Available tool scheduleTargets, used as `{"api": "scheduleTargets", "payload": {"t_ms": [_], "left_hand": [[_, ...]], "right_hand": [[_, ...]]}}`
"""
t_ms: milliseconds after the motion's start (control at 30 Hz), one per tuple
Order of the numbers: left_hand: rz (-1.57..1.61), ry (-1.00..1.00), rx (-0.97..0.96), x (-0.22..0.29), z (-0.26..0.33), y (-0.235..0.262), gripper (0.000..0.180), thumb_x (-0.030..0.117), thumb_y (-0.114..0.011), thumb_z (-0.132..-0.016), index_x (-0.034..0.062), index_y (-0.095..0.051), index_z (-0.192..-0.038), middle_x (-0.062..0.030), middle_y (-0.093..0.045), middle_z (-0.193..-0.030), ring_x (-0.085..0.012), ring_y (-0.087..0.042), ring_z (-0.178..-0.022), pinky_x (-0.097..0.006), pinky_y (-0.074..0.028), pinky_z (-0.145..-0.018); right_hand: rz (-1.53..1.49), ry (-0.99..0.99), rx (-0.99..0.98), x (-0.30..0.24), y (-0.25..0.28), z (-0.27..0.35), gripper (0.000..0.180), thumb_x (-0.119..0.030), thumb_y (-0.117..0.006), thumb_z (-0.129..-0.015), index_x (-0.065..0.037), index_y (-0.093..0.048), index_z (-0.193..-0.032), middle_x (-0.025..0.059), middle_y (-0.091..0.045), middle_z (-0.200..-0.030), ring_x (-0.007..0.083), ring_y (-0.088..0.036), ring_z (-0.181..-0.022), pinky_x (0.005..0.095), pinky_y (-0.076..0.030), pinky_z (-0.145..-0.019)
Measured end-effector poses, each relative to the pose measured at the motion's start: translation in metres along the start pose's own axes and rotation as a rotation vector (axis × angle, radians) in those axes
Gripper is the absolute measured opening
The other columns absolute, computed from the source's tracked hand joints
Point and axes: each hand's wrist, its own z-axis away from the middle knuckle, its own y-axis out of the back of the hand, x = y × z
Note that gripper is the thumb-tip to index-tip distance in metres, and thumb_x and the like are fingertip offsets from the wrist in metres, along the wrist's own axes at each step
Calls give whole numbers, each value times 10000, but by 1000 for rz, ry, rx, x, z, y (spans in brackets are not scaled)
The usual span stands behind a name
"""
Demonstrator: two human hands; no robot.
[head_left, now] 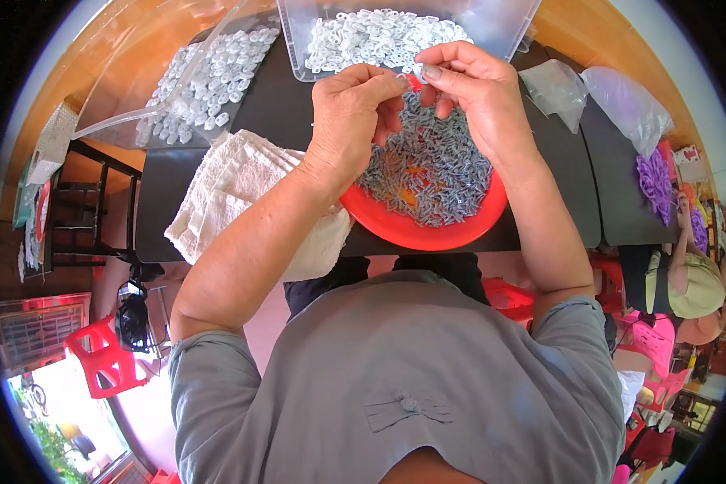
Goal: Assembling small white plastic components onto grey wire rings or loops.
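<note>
Both hands are raised over the far side of a red basin (411,237), their fingertips almost meeting. My left hand (345,117) is closed in a pinch, and whatever lies between thumb and forefinger is too small to make out. Between the thumb and forefinger of my right hand (484,93) is a small white plastic piece (419,71). Many small grey screw-like parts (440,173) fill the basin below. Just beyond the hands, a clear plastic box (298,64) holds a heap of white oval pieces (375,36).
A second clear container (109,123) with whitish pieces (218,77) stands at the far left. A folded cream towel (238,181) lies beside my left forearm. Clear plastic bags (557,90) and a purple bundle (655,185) are to the right. Another person (694,282) sits at the right.
</note>
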Motion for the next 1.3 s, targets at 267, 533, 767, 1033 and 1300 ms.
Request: {"api": "scheduleTargets", "payload": {"t_ms": [267, 533, 767, 1033, 1300], "left_hand": [[-86, -51, -12, 1, 2, 0, 130, 109, -640, -817, -19, -632, -792, -42, -588, -636, -94, -535, -473, -211, -351, -370], [-111, -53, 16, 2, 3, -1, 134, 112, -629, -826, -19, -625, -795, -41, -578, -607, -91, -524, -464, -211, -350, -378], [-84, -105, -12, 1, -1, 1, 135, 119, -643, -842, -10, -626, -811, -43, -586, -620, -96, -520, -469, -221, -370, -396], [-88, -185, -99, 7, 2, -1, 145, 40, -727, -808, -29, -638, -900, -54, -636, -720, -90, -571, -552, -209, -416, -433], [-195, -244, -162, 9, 6, -3, 192, 13, -716, -814, -29, -651, -990, -51, -657, -764, -76, -569, -569, -192, -434, -459]], "right_hand": [[71, 42, -21, 1, -4, 1, 169, -60, -592, -892, 14, -651, -1032, 50, -646, -838, 102, -607, -702, 212, -437, -560], [-14, 38, -28, 12, -8, -1, 152, -73, -588, -905, 19, -653, -1006, 51, -655, -837, 99, -603, -698, 222, -444, -560], [-73, -157, -92, 6, 1, -2, 192, -174, -577, -931, -3, -647, -983, 42, -641, -794, 129, -608, -665, 236, -439, -558], [-44, -83, -195, -3, 16, -3, 219, -221, -561, -942, -13, -628, -926, 35, -624, -746, 109, -599, -630, 214, -420, -531], [-34, -126, -303, -8, 19, -2, 247, -255, -561, -946, -22, -626, -893, 29, -610, -698, 102, -598, -588, 192, -406, -495]]}}
